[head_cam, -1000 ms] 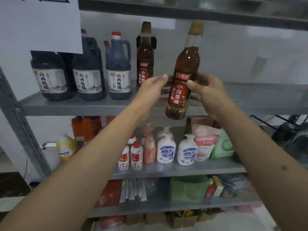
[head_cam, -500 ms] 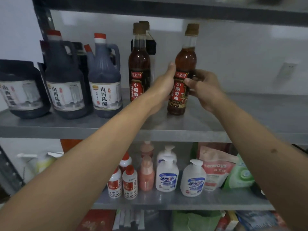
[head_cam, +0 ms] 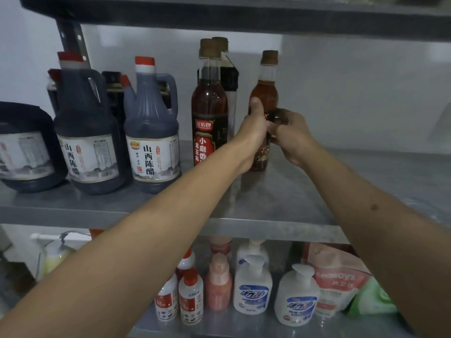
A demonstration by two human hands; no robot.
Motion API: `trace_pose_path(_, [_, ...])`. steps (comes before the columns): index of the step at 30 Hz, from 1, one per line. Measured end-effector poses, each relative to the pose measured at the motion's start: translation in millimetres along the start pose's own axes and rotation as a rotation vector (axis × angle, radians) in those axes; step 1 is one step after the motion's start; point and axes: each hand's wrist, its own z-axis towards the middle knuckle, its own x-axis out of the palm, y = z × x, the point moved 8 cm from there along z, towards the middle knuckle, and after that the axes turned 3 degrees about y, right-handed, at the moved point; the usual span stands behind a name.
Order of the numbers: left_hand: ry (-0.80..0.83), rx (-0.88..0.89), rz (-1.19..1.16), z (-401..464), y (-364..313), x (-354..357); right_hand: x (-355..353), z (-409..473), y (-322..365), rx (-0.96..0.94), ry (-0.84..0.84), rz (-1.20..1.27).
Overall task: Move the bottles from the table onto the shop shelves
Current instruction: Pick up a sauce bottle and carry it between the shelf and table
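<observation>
**Q:** Head view: what is shown at the centre?

**A:** A sesame oil bottle with amber contents and a cork-coloured cap is seen upright on the metal shelf, its base resting on the shelf surface. It is gripped from both sides. The left hand is wrapped round its label area, thumb raised against the glass. The right hand is curled round the opposite side, fingertips pinched at the label.

**Q:** What is placed nearby?

**A:** Just to the left, a matching bottle is stood, with another tall bottle behind it. Further left, dark vinegar jugs with red caps are lined up. On the lower shelf, soap pump bottles and small red-capped bottles are arranged.
</observation>
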Motion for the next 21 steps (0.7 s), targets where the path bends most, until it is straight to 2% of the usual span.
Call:
trace_pose_path(7, [-0.058, 0.008, 0.05, 5.2, 1.6, 0.8, -1.3, 2.6, -0.3, 0.015, 0.042, 0.005])
trace_pose_path(12, [-0.065, -0.015, 0.066, 0.7, 4.0, -2.1, -0.6, -4.9, 1.9, 0.051, 0.066, -0.097])
trace_pose_path(17, [0.008, -0.047, 0.146, -10.2, 11.9, 1.8, -13.4, -26.5, 0.4, 0.092, 0.026, -0.156])
trace_pose_path(21, [-0.006, -0.049, 0.202, -24.2, 16.4, 5.3, -27.5, -54.3, 6.6, 0.075, -0.024, -0.2])
